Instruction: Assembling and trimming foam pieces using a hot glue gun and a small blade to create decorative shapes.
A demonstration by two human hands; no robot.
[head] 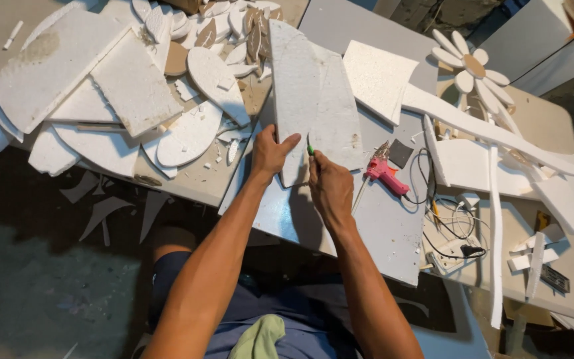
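Foam strip point(297, 100): left hand point(270, 153) is pressing it flat, fingers spread; right hand point(327, 186) is gripping green-handled cutter point(310, 149) against it.

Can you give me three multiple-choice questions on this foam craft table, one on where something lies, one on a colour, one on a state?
1. Where does the glue gun lie?
A. to the right of the right hand
B. on the floor
C. on top of the foam flower

2. What colour is the glue gun?
A. blue
B. pink
C. black

3. What is the left hand doing?
A. hanging free in the air
B. holding a cup
C. pressing flat on the long foam strip

Answers: 1 A, it lies on the grey board beside that hand. 2 B, its body is bright pink. 3 C, palm and fingers rest on the strip while the right hand holds a green-handled cutter at its edge.
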